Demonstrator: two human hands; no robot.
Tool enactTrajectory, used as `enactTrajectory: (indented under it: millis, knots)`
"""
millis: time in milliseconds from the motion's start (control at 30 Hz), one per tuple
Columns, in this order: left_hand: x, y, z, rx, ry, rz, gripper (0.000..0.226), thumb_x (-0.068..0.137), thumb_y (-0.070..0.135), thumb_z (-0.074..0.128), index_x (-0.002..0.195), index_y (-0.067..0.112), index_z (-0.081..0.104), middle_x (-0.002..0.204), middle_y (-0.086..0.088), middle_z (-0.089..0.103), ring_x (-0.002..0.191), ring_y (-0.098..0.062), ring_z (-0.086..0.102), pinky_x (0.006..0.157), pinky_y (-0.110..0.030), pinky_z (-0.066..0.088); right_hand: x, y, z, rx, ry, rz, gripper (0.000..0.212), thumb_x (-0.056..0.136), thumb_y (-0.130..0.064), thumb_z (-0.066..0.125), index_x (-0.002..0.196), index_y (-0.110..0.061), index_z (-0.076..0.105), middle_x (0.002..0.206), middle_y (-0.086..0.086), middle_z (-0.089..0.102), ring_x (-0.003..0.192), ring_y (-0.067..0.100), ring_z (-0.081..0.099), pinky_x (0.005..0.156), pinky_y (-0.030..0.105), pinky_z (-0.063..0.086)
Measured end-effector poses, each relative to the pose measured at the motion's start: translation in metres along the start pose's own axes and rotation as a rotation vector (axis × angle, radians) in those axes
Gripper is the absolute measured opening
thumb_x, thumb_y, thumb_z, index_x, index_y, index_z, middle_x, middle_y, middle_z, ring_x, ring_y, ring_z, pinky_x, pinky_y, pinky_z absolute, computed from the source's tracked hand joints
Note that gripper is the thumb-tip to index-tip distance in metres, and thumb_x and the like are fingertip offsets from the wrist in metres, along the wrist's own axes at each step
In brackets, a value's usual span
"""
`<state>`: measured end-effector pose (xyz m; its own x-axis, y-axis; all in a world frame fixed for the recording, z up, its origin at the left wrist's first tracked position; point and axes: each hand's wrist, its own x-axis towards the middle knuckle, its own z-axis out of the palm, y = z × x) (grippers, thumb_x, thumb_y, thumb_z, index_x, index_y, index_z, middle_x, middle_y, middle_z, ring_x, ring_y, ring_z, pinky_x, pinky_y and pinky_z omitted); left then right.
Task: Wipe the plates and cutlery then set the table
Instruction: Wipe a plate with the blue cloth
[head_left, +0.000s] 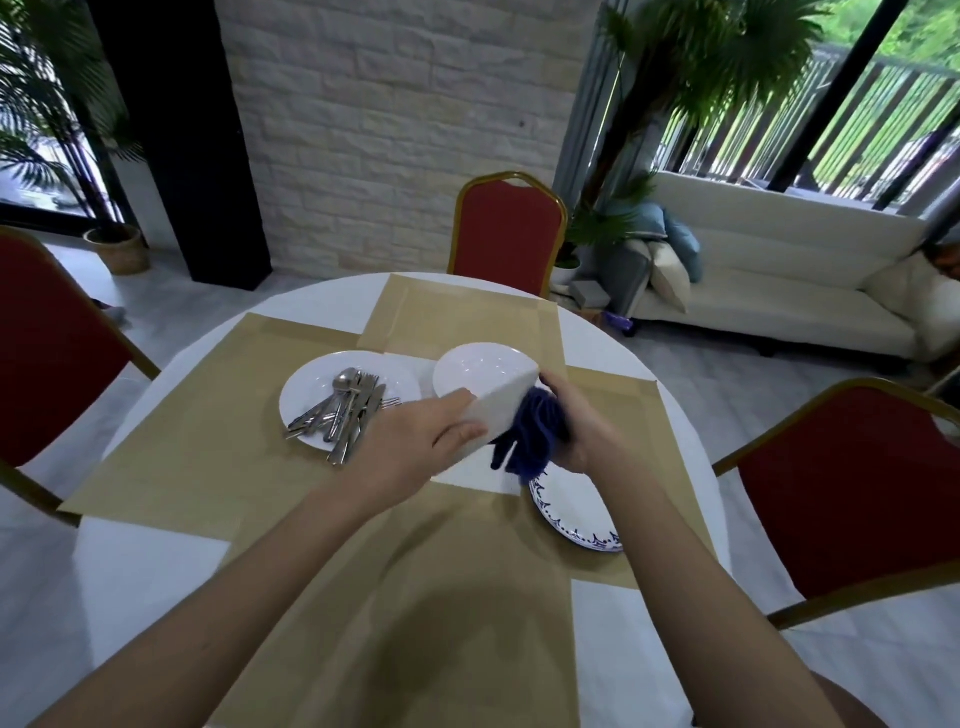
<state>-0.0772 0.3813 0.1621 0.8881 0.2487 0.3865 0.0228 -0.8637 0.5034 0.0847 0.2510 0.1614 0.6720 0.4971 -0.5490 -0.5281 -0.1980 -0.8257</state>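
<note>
Our left hand (415, 449) curls round the tilted white plate (475, 371); our right hand (576, 428) clutches a blue cloth (530, 439) against it.

A pale brick wall (395, 130) stands at twelve o'clock, behind a red chair (511, 231) (gold-framed). A white sofa (769, 291) sits at two o'clock under tall windows (883, 104). Daylight falls on a leafy palm (691, 67) at one o'clock and on the grey floor (727, 364).
</note>
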Motion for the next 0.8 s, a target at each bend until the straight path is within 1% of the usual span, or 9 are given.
enactTrajectory:
  millis: [67,167,267,333,400,467,567,733,800]
  knots:
    - [-0.011,-0.009,0.008,0.21,0.019,0.237,0.034,0.085,0.051,0.038,0.081,0.023,0.057,0.067,0.004,0.06,0.058,-0.018,0.057,0.047,-0.023,0.034,-0.002,0.011,-0.012,0.029,-0.106,0.088,0.057,0.088,-0.056,0.054,0.104,-0.002,0.063,0.086,0.016,0.07,0.079,0.026,0.066,0.082,0.035,0.055]
    - [-0.02,-0.025,0.018,0.445,0.069,0.526,0.018,0.086,0.036,0.05,0.074,0.027,0.061,0.061,0.009,0.056,0.052,-0.01,0.056,0.045,-0.018,0.021,-0.006,0.031,-0.017,-0.158,-0.118,0.151,0.026,0.094,-0.028,0.051,0.079,-0.007,0.054,0.051,0.003,0.061,0.043,0.013,0.057,0.043,0.019,0.046]
    - [-0.028,-0.047,0.026,0.374,0.064,0.56,0.034,0.091,0.05,0.046,0.083,0.027,0.069,0.073,0.009,0.066,0.072,-0.013,0.063,0.062,-0.028,0.042,-0.002,0.05,-0.018,-0.264,-0.073,0.191,0.017,0.094,-0.02,0.053,0.085,-0.006,0.056,0.051,0.007,0.059,0.036,0.018,0.052,0.038,0.021,0.042]
    - [-0.041,-0.056,0.03,0.235,0.058,0.344,0.054,0.092,0.063,0.029,0.109,0.027,0.066,0.113,0.007,0.067,0.113,-0.014,0.055,0.1,-0.039,0.036,0.0,0.06,-0.017,-0.226,-0.057,0.168,0.015,0.094,-0.017,0.055,0.099,-0.003,0.057,0.065,0.012,0.065,0.04,0.023,0.058,0.037,0.025,0.045]
    - [-0.057,-0.062,0.032,0.008,0.1,-0.014,0.058,0.093,0.062,0.024,0.132,0.027,0.049,0.143,0.002,0.043,0.135,-0.015,0.033,0.112,-0.042,0.023,-0.001,0.064,-0.018,-0.189,-0.05,0.13,0.018,0.093,-0.013,0.058,0.108,-0.002,0.056,0.074,0.013,0.066,0.044,0.025,0.063,0.036,0.027,0.046]
    - [-0.067,-0.059,0.031,-0.385,0.157,-0.34,0.053,0.096,0.049,0.034,0.143,0.024,0.03,0.147,0.0,0.036,0.134,-0.015,0.036,0.109,-0.041,0.033,0.002,0.068,-0.021,-0.19,-0.022,0.1,0.033,0.09,-0.012,0.064,0.119,-0.001,0.053,0.079,0.012,0.067,0.047,0.023,0.065,0.037,0.029,0.048]
    - [-0.07,-0.049,0.027,-0.94,0.13,-0.694,0.046,0.1,0.024,0.044,0.142,0.03,0.025,0.13,0.004,0.053,0.105,-0.009,0.06,0.072,-0.029,0.056,0.004,0.075,-0.02,-0.228,-0.013,0.045,0.042,0.084,-0.008,0.071,0.122,0.001,0.055,0.087,0.012,0.069,0.055,0.018,0.068,0.046,0.025,0.051]
    - [-0.092,-0.07,0.047,-0.95,0.083,-0.815,0.033,0.098,0.015,0.047,0.122,0.037,0.042,0.118,0.005,0.064,0.1,-0.02,0.066,0.077,-0.041,0.057,0.002,0.098,-0.01,-0.281,0.056,-0.03,0.025,0.08,-0.006,0.075,0.102,-0.002,0.066,0.085,0.013,0.071,0.063,0.02,0.067,0.057,0.03,0.056]
    - [-0.1,-0.075,0.054,-0.945,0.089,-0.898,0.029,0.099,0.015,0.046,0.122,0.033,0.043,0.117,-0.002,0.064,0.091,-0.02,0.067,0.065,-0.034,0.058,0.007,0.113,-0.009,-0.307,0.147,-0.059,0.029,0.078,-0.006,0.076,0.104,-0.001,0.065,0.094,0.017,0.071,0.072,0.025,0.066,0.07,0.039,0.057]
